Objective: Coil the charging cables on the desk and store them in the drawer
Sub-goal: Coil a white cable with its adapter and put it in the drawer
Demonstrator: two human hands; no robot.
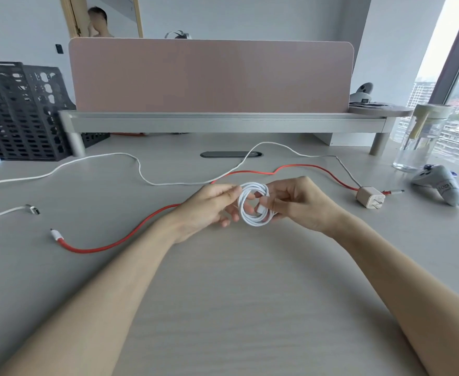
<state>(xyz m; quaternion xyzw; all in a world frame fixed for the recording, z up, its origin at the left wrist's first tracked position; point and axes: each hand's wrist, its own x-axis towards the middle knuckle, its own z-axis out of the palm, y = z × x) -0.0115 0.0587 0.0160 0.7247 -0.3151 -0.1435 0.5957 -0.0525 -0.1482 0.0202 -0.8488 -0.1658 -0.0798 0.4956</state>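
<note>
A white cable wound into a small coil [252, 218] is held above the middle of the desk [223, 280]. My left hand [209, 207] pinches its left side. My right hand [299, 203] holds its right side, with the cable's white plug between thumb and fingers. A red cable [109, 244] lies loose from the front left, passes behind my hands and ends at the right. A long white cable [92, 158] snakes across the back of the desk to a beige charger plug [369, 200]. Another white cable end [31, 209] lies at the left. No drawer is in view.
A monitor riser [223, 122] with a pink divider panel spans the back. Black mesh crates [14, 109] stand at the back left. At the right are a clear water bottle [421, 142] and a grey game controller [440, 185]. A person stands behind the divider.
</note>
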